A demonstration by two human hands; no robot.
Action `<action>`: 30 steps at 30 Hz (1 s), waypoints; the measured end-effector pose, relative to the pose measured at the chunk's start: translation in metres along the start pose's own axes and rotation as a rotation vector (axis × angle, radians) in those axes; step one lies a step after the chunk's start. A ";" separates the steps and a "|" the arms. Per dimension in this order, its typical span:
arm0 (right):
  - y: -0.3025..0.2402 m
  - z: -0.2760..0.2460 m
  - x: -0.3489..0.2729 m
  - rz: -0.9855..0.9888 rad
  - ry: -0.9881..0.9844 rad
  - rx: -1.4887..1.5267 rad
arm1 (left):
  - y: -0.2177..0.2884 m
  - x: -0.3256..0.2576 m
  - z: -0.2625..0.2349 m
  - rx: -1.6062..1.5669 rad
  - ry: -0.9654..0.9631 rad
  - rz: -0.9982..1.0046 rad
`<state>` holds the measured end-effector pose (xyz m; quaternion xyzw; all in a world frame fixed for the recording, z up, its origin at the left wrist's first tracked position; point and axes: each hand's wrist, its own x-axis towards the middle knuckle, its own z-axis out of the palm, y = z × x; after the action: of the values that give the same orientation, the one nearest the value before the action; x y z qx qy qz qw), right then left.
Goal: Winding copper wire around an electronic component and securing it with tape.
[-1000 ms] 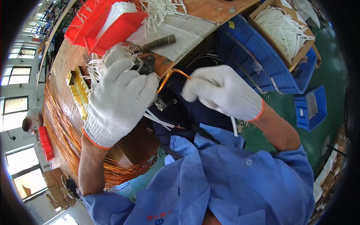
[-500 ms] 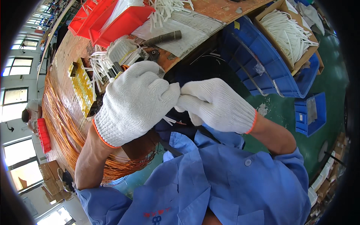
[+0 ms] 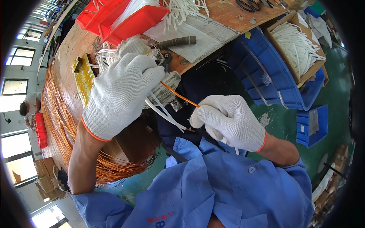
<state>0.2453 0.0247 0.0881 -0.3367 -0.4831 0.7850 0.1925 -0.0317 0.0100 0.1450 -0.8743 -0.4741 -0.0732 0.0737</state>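
An orange copper-coloured wire (image 3: 180,95) runs taut between my two white-gloved hands. My left hand (image 3: 123,91), at the bench edge, is closed around its upper end. The fingers of my right hand (image 3: 232,121) pinch the lower end in front of my shirt. Thin white tubes (image 3: 166,115) hang down beside my left hand; whether it holds them is hidden. A short white end (image 3: 237,151) shows under my right glove. Behind the wire, a worn greyish block (image 3: 169,88) and a metal fitting (image 3: 178,104) sit at the bench edge.
Red bins (image 3: 129,24), loose white tubes (image 3: 182,10) and a dark rod (image 3: 176,41) lie on the bench (image 3: 224,17). A long copper wire bundle (image 3: 61,114) is at left. A blue crate (image 3: 262,72) carries a carton of white tubes (image 3: 296,45). Another person (image 3: 32,106) is far left.
My hands were together and have drawn apart, the right one moving right and down. The orange wire now shows between them, and more of the white tubes is visible.
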 end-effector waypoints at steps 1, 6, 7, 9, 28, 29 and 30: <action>0.001 0.000 -0.001 0.011 0.002 0.018 | 0.001 -0.001 0.001 -0.025 0.008 -0.013; 0.006 -0.001 0.017 -0.440 -0.010 -0.380 | 0.004 -0.004 0.010 -0.002 0.053 -0.036; 0.010 0.000 0.034 -0.772 0.028 -0.595 | 0.003 -0.005 0.011 -0.017 0.059 -0.035; 0.021 0.011 0.073 -1.175 0.162 -0.871 | 0.004 -0.002 0.011 -0.051 0.064 -0.050; 0.031 -0.038 -0.071 0.239 -0.084 -0.140 | 0.036 -0.008 0.007 0.083 0.239 -0.086; 0.032 -0.036 -0.071 0.192 -0.098 -0.175 | 0.050 -0.015 0.002 0.073 0.271 -0.138; 0.032 -0.033 -0.072 0.145 -0.106 -0.209 | 0.065 -0.030 0.004 0.016 0.306 -0.223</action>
<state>0.3204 -0.0146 0.0739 -0.3469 -0.5461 0.7590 0.0735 0.0065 -0.0489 0.1308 -0.7945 -0.5518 -0.2092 0.1431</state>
